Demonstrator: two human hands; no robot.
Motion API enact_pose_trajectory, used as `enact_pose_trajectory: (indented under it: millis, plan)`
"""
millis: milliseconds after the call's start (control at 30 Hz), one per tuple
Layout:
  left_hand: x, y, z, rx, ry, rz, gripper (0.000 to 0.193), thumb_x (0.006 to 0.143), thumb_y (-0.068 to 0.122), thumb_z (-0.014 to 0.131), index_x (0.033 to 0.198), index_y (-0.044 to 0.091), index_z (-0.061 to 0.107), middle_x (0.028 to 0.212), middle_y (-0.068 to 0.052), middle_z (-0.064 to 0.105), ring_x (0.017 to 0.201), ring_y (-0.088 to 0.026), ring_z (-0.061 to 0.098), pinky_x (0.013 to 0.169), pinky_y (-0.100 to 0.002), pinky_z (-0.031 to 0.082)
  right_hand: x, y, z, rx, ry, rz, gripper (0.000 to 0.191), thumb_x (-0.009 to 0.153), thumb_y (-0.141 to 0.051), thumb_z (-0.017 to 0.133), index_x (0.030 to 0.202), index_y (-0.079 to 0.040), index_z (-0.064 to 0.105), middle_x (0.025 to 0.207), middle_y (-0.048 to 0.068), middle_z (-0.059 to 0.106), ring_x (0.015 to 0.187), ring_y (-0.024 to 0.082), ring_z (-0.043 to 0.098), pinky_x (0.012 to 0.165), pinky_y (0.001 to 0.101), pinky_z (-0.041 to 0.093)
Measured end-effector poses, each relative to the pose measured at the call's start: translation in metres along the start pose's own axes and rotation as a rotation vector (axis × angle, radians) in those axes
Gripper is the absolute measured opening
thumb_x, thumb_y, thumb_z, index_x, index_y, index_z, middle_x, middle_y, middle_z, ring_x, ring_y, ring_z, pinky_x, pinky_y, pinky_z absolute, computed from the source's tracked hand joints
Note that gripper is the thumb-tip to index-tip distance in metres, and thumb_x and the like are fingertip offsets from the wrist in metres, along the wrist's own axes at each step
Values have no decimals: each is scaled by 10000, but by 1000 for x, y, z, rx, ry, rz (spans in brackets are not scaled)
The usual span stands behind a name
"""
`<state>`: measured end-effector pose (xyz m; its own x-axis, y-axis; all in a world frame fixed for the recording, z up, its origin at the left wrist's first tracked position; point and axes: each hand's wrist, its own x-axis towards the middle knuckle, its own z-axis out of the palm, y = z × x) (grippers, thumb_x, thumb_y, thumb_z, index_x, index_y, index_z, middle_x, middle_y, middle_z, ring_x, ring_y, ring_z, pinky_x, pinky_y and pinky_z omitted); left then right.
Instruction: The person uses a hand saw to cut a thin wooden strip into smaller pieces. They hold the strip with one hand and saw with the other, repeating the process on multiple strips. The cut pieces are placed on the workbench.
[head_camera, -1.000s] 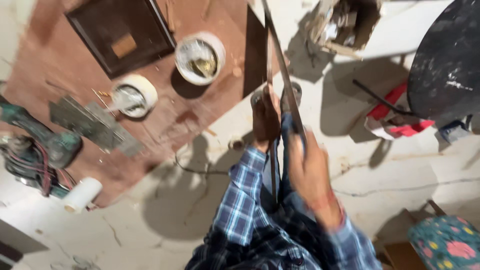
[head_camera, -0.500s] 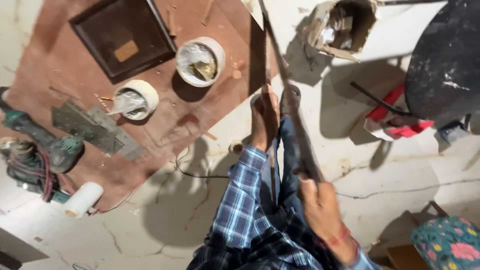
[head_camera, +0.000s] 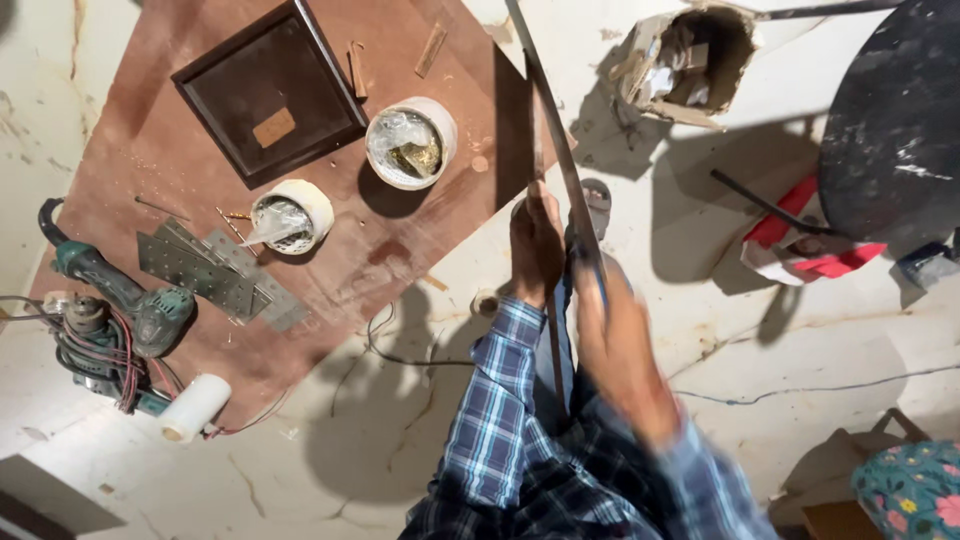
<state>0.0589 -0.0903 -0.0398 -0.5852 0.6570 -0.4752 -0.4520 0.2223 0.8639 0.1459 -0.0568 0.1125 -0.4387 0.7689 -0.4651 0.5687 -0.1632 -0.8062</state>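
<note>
At the far left a green drill (head_camera: 120, 305) lies on the floor (head_camera: 300, 470) beside a second tool wound in red and black cable (head_camera: 95, 355). A white roll (head_camera: 195, 407) lies just below them, at the corner of a brown board (head_camera: 400, 250) that rests flat on the floor. On the board, near the drill, lie grey perforated plates (head_camera: 215, 272). Above them sits a dark square frame (head_camera: 272, 92) with a small tan tag at its middle. Two white tubs stand on the board: the smaller tub (head_camera: 290, 215) next to the plates, the larger tub (head_camera: 411, 142) to its right, each with crumpled clear plastic inside. Short wood scraps (head_camera: 357, 68) lie by the frame's upper corner.

A long dark strip (head_camera: 560, 160) runs from the top edge down toward the person, crossing the board's right edge. The left hand (head_camera: 536, 245), in a blue plaid sleeve (head_camera: 495, 420), is wrapped around the strip, fingers curled over it. The right hand (head_camera: 620, 350) is blurred, lower on the same strip and just right of the left; it seems closed around it, but I cannot tell for sure.

Further right a torn cardboard box (head_camera: 680, 60) lies on the floor. Beyond it a red and white cloth (head_camera: 800, 245) lies beneath a dark round slab (head_camera: 895, 120). A floral cushion (head_camera: 910, 490) sits in the lower right corner.
</note>
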Motion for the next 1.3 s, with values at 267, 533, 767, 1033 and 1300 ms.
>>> enact_pose_trajectory:
  millis: [267, 533, 767, 1033, 1300]
  plan:
    - [-12, -29, -6, -31, 22, -75, 454, 1178, 391, 401, 924, 19, 455, 811, -64, 426, 730, -164, 402, 620, -383, 342, -6, 19, -2, -81, -29, 116, 268, 1075, -222, 487, 1109, 18, 600, 609, 174, 566, 486, 246, 575, 467, 404, 429]
    - [-11, -23, -11, 334, 79, -181, 625, 1199, 411, 301, 831, -45, 519, 656, -152, 428, 609, -241, 388, 580, -431, 349, -30, -9, -14, -106, 5, 113, 287, 1039, -179, 504, 1224, 22, 591, 671, 220, 592, 553, 343, 627, 513, 428, 460]
    - [-11, -6, -3, 260, 45, 37, 545, 1154, 453, 326, 1000, -30, 524, 769, -153, 474, 685, -225, 451, 612, -431, 405, -6, 10, -10, -91, -8, 93, 261, 1059, -210, 508, 1157, 10, 607, 663, 227, 587, 544, 331, 625, 510, 430, 452]
    - [-14, -5, -5, 498, 65, -198, 711, 1188, 466, 272, 877, -115, 536, 716, -217, 472, 619, -289, 429, 637, -469, 418, -24, 10, -18, -122, -40, 125, 252, 1049, -208, 509, 1147, 8, 596, 704, 225, 616, 595, 388, 647, 505, 451, 448]
    - [-4, 3, -7, 473, 34, 129, 616, 1124, 485, 269, 1135, -45, 583, 834, -225, 649, 723, -346, 618, 642, -487, 483, 36, 23, 2, -104, -37, 78, 318, 1074, -210, 503, 1256, 34, 596, 742, 278, 596, 606, 349, 648, 549, 447, 457]
